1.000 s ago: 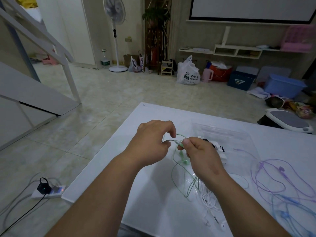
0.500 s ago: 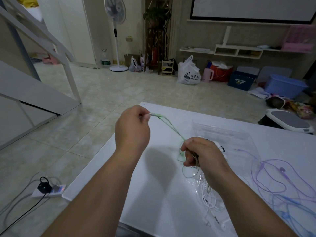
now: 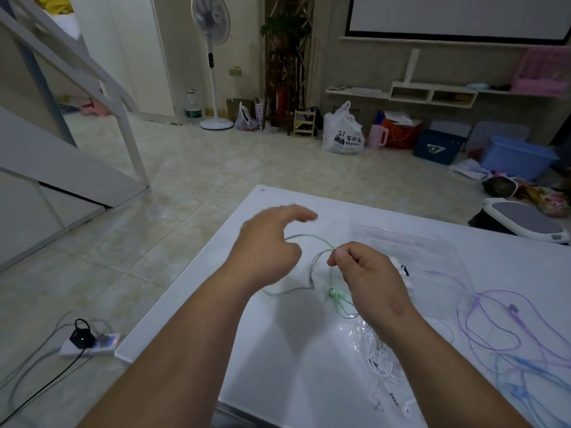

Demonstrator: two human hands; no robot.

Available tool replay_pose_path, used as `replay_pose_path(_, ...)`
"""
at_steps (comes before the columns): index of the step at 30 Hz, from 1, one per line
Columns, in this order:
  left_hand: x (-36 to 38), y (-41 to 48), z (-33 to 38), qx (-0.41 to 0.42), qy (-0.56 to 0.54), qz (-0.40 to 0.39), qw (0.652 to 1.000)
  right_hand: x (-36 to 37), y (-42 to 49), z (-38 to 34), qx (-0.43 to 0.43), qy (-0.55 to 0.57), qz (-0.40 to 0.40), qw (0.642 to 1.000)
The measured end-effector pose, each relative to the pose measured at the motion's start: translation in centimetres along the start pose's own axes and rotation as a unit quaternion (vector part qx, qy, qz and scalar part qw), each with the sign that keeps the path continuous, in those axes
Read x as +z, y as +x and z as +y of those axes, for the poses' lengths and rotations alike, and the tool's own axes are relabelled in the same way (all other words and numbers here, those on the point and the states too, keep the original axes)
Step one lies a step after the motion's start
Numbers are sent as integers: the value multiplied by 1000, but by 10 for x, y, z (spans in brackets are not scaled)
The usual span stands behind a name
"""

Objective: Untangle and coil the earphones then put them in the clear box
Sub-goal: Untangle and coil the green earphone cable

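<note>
Above the white table [image 3: 278, 359], my right hand [image 3: 367, 279] pinches the green earphone cable [image 3: 312, 239] between thumb and forefinger. From that pinch the cable arcs left to my left hand [image 3: 268, 245], whose fingers are stretched out and blurred. A second stretch of cable shows below that wrist; whether the hand grips it is hidden. The green earbuds [image 3: 335, 293] hang under my right hand. Just behind my right hand sits the clear box [image 3: 411, 251], with something white and black inside.
A tangle of white earphones [image 3: 380, 359] lies on the table under my right forearm. Purple earphones [image 3: 494, 304] and blue earphones [image 3: 525, 369] sprawl at the right. A power strip [image 3: 92, 344] with cords lies on the floor left of the table.
My left hand, which had pulled the green cable taut up and to the left, has come back toward my right hand with fingers spread. The cable now hangs in slack loops.
</note>
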State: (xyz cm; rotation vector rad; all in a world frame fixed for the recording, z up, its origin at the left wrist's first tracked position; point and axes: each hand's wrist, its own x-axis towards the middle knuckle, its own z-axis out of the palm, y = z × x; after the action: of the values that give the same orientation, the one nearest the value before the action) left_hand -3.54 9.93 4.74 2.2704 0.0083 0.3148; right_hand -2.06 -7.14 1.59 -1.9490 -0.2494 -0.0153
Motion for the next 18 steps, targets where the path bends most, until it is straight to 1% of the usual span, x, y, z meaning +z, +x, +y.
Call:
replay_pose_path(1,2,-1,0,-2,-8,-38,999,0,0,0,-2,-4,1,1000)
replay_pose_path(3,6,-1,0,-19,-3,-88,996,0,1,-1,-6,-4,-1,1000)
replay_pose_path(5,7,0,0,-15,41,-109,993,1,1,-3,1,20,-6,1000)
replay_pose_path(7,7,1,1,-16,47,-99,994,2,1,-4,24,80,-13,996)
replay_pose_path(8,7,1,2,-25,20,-78,996,1,1,-5,37,118,-16,992)
replay_pose_path(10,5,2,6,-52,-50,-7,997,-2,3,-8,61,182,-24,981)
replay_pose_path(12,4,3,7,-66,-97,72,990,-7,7,-9,68,205,-37,976)
replay_pose_path(15,0,5,5,-65,-151,182,970,-14,8,-7,47,154,-70,985)
replay_pose_path(18,-3,5,3,-61,-199,254,944,-14,6,-3,28,63,-92,993)
